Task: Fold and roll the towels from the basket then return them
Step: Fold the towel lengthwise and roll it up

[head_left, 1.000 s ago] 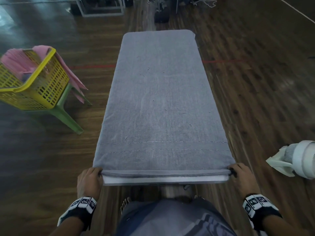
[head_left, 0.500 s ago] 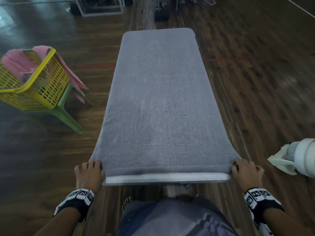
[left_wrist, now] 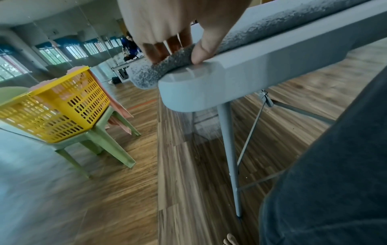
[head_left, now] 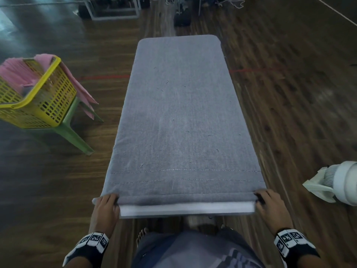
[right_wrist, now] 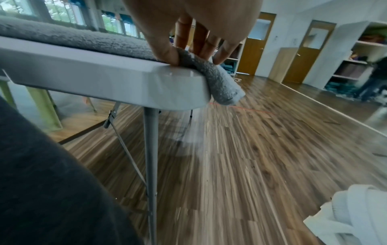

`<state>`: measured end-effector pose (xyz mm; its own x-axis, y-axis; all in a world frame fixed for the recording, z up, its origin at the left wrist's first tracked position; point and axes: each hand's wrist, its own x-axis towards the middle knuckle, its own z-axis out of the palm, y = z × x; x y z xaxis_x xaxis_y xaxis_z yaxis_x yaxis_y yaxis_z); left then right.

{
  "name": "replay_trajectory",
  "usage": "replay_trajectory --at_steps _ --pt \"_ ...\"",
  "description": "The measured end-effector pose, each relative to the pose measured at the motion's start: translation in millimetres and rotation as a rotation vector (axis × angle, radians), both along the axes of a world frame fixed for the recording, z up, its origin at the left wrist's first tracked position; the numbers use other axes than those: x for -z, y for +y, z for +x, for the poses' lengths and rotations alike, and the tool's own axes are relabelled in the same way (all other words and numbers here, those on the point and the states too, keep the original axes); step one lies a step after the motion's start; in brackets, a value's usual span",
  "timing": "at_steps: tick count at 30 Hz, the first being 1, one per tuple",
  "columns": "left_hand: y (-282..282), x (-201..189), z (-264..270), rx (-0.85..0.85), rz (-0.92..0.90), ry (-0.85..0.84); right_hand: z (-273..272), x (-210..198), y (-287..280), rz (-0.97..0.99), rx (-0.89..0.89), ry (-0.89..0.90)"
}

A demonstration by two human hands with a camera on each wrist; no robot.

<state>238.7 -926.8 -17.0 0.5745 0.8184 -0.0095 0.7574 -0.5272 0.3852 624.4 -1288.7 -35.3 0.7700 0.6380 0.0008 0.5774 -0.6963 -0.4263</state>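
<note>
— Left wrist view first: what is the left hand [left_wrist: 178, 29] doing?

— Its thumb and fingers pinch the near left corner of the grey terry towel [head_left: 179, 117], right at the rounded corner of the light grey folding worktop [left_wrist: 240, 73]. The right hand [right_wrist: 194, 28] mirrors it, pinching the near right corner, whose tip droops over the worktop's edge.

— And the towel itself?

— It lies flat along the worktop, covering nearly all of it, with the near hem bunched slightly between the two hands.

— So how far along is the job?

— Early, I'd judge. This towel looks folded lengthwise and smoothed, but no roll has formed yet. Rolling it away from the near edge remains, then returning it to the yellow perforated plastic basket [head_left: 38, 97] on the green plastic stool [head_left: 77, 136] at the left. Pink towels [head_left: 17, 76] in there look unrolled, so more work seems to wait.
</note>
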Motion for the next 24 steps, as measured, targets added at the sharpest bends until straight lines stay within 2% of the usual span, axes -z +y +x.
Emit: replay_trajectory --at_steps 4,10,14,16,18,19,21,24 --pt "5.5 -6.3 1.3 0.044 0.021 -0.014 13.7 5.2 0.4 -0.019 -0.052 0.012" --pt "18.7 -11.7 4.9 0.113 0.075 0.134 20.8 -3.7 14.1 -0.184 -0.027 -0.027" --pt "30.1 -12.7 10.7 0.075 0.051 0.204 21.9 -9.1 24.0 -0.263 0.003 -0.041" --pt "29.1 -15.2 14.6 0.033 0.105 0.190 19.7 -12.3 25.3 -0.231 0.039 -0.099" --pt "26.6 -15.9 19.4 0.004 0.049 0.140 16.8 -12.7 26.0 -0.195 -0.017 -0.112" --pt "24.5 -13.3 20.7 0.000 -0.007 0.101 15.2 -10.8 25.6 -0.166 -0.078 -0.081" --pt "20.8 -7.5 21.9 0.043 -0.005 0.072 11.0 -7.2 23.3 -0.137 -0.165 -0.010" --pt "17.6 -0.2 20.8 0.076 0.070 0.074 7.9 -7.3 21.0 -0.157 -0.114 0.024"
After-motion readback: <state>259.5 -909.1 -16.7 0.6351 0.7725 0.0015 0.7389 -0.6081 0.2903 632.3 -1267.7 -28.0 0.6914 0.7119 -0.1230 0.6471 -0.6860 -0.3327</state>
